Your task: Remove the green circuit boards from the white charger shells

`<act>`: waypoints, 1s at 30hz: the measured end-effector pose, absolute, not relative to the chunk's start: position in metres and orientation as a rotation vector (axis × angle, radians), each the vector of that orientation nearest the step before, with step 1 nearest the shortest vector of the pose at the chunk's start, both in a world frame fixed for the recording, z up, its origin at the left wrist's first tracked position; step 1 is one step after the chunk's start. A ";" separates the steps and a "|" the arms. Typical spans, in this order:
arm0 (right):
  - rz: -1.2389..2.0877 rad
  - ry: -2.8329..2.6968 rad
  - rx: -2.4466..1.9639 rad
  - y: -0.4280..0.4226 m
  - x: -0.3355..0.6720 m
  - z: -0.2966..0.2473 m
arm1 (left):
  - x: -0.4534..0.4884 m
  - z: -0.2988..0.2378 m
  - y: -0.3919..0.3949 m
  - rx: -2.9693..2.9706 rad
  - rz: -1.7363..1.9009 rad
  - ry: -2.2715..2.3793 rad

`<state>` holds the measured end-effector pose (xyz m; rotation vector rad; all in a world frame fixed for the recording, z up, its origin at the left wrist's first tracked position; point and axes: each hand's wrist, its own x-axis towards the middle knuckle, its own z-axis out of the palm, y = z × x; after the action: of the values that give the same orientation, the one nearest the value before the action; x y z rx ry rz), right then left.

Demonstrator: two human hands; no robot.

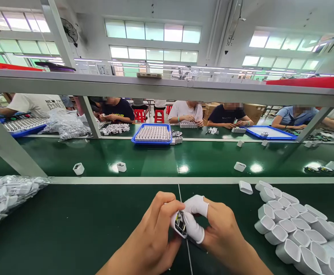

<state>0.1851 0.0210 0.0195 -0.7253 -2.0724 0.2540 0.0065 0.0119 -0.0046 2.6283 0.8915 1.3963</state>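
My left hand [158, 231] grips a small white plastic casing [173, 220] from its left side, fingers bent over the top. Through the casing's open end shows a circuit board [180, 224] with dark and yellow parts. My right hand [212, 225] closes on the casing from the other side; white finger cots cover its thumb and index finger, which press at the opening. Below the right thumb a thin dark piece [197, 245] sticks out, its kind unclear. To the right stand several rows of empty white casings [294, 225], with one casing [245, 187] lying apart.
Clear bags of white parts [9, 194] lie at left. Beyond a pale edge strip, a green conveyor belt [152, 160] carries scattered casings. Across it, co-workers sit near a blue tray [152, 143] of parts. A grey metal frame [167, 84] spans overhead.
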 end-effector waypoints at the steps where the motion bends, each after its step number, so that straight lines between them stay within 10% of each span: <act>1: 0.313 -2.084 -0.749 0.020 0.186 0.022 | 0.006 -0.004 0.012 2.640 1.366 0.873; 30: 1.323 -1.807 -0.950 0.028 0.184 0.034 | 0.010 -0.013 0.021 2.397 1.446 0.862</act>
<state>0.1843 0.0284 0.0336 -0.9498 -1.8075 1.3234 0.0102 0.0208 -0.0126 2.3966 0.8616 1.4464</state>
